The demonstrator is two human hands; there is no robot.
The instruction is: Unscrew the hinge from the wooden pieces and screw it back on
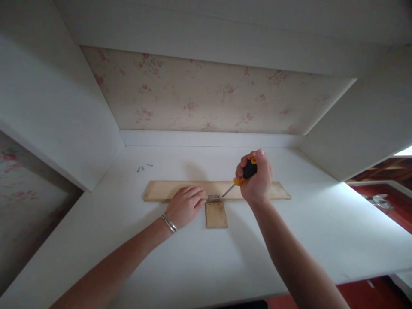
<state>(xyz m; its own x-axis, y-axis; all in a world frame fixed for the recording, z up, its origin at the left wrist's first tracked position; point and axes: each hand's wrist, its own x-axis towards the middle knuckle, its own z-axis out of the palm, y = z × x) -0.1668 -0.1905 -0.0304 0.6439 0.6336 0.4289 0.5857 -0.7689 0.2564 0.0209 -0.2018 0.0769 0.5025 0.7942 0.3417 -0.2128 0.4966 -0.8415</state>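
A long pale wooden board (167, 188) lies flat across the white desk. At its near edge, about the middle, sits a small metal hinge (213, 197). A small wooden block (216, 215) with two dark holes lies just below the hinge. My left hand (186, 204) rests flat on the board, left of the hinge, its fingers stretched out and holding nothing. Wrapped round the black and yellow handle of a screwdriver (229, 190) is my right hand (259, 180). The screwdriver slants down to the left, its tip close by the hinge's right end; whether it touches cannot be made out.
Several small screws (142, 168) lie on the white desk (180, 270) behind the board's left end. White panels (64, 94) enclose the desk at left, right and above. Floral wallpaper (206, 94) covers the back wall. A red floor shows at lower right.
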